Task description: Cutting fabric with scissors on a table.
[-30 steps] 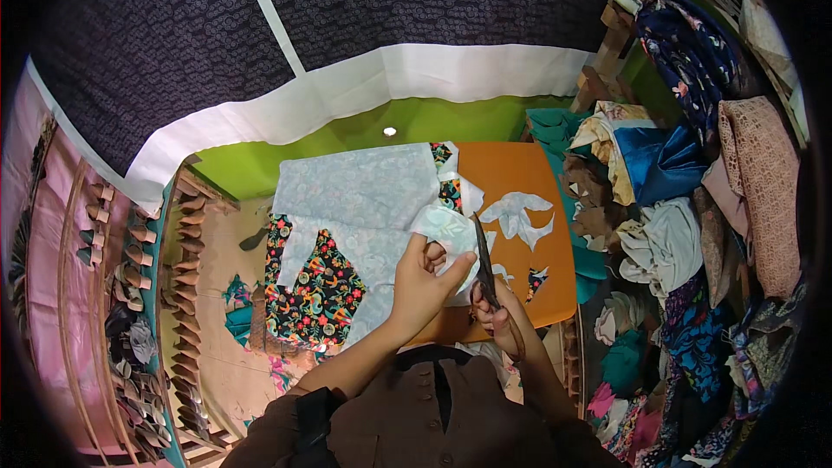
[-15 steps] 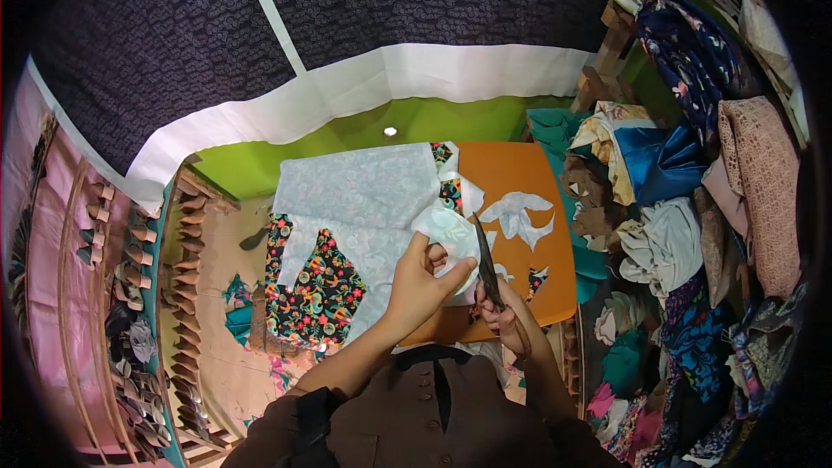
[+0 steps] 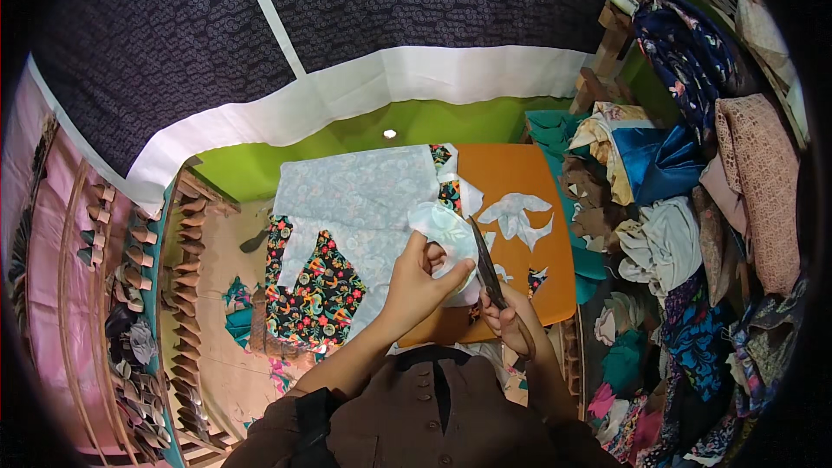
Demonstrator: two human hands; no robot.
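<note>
Pinched between the thumb and fingers of my left hand (image 3: 416, 282) is a pale, rounded fabric piece (image 3: 444, 230) with a faint leaf pattern. My right hand (image 3: 510, 316) grips dark scissors (image 3: 488, 269), their blades pointing up along the right edge of that piece. Whether the blades are parted or touch the cloth, I cannot tell. Beneath my hands a large floral fabric lies on an orange table (image 3: 494, 165); its pale reverse (image 3: 355, 186) faces up, and its black floral side (image 3: 322, 290) shows at the lower left.
Irregular white scraps (image 3: 518, 218) and a small floral scrap (image 3: 537, 279) lie on the table's right part. Heaped cloth (image 3: 663, 243) crowds the right side. Wooden shoe-shaped forms (image 3: 186, 295) line a rack at left. A dark patterned curtain (image 3: 433, 0) hangs beyond the table.
The rounded piece and my left hand have shifted very slightly left. The scissors have tilted a little more, their tips moving slightly left. Both hands keep their holds.
</note>
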